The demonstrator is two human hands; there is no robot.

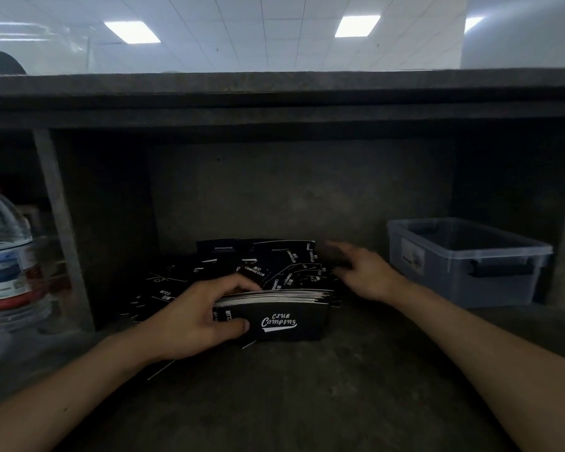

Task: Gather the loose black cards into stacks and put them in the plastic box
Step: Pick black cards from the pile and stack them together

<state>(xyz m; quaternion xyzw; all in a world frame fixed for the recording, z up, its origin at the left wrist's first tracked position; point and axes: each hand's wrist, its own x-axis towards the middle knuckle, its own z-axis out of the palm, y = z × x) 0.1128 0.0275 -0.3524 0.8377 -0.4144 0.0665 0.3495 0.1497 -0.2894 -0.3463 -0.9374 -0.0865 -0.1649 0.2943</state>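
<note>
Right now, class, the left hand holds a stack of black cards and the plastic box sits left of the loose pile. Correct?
No: the head view shows the plastic box right of the loose pile. The left hand does hold the stack.

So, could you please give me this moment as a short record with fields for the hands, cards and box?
left hand: grips the card stack, which stands on edge
right hand: open, blurred, reaching over the loose cards
loose cards: heaped behind the card stack
plastic box: right of the heap, no lid on
water bottle: far left
</note>
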